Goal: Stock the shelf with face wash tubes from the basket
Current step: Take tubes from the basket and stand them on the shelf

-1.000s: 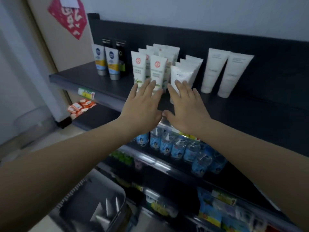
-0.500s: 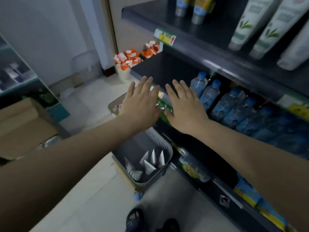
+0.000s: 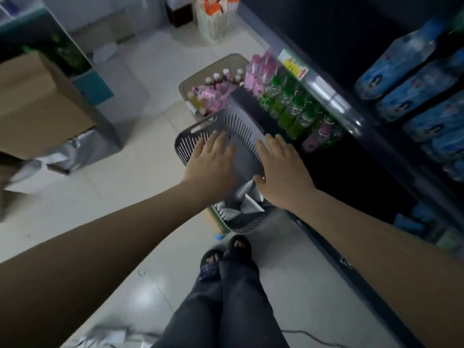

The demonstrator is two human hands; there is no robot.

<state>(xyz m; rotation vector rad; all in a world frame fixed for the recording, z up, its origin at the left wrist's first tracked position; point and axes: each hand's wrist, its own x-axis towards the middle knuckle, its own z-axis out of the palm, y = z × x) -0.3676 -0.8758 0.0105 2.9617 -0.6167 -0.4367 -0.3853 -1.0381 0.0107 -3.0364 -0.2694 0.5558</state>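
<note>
**A:** Head view. State the position of the hands.

**B:** Both reach forward and down, side by side, palms down. The left hand (image 3: pixel 211 162) has straight, slightly spread fingers and grasps nothing. The right hand (image 3: pixel 281 172) is the same: fingers extended, thumb out to the side, released.

**A:** Contact with anything?

**B:** Cannot be told. Both hands overlap the grey basket (image 3: pixel 198 133), the left over its left part and the right over its right rim. Whether they touch it or hang above it does not show.

**A:** Location of the basket.

**B:** Low down near the floor, just beside the foot of the shelf unit (image 3: pixel 351 116) and directly ahead of the person's sandalled feet (image 3: pixel 238 243). Its walls are slotted. A handle cutout shows at the far left rim.

**A:** Location of the face wash tubes.

**B:** The face wash tubes (image 3: pixel 247 204) lie inside the grey basket at its near end, between the two wrists. Their white flat ends point upward. The count cannot be read, as the hands cover part of them.

**A:** Surroundings.

**B:** A beige basket (image 3: pixel 190 81) of small bottles stands just behind the grey one. On a low shelf to the right are green and pink bottles (image 3: pixel 293 104). One level up are water bottles with blue labels (image 3: pixel 406 59). A cardboard box (image 3: pixel 37 101) sits at the left, well apart. A white slotted bin (image 3: pixel 218 23) stands at the far end.
</note>
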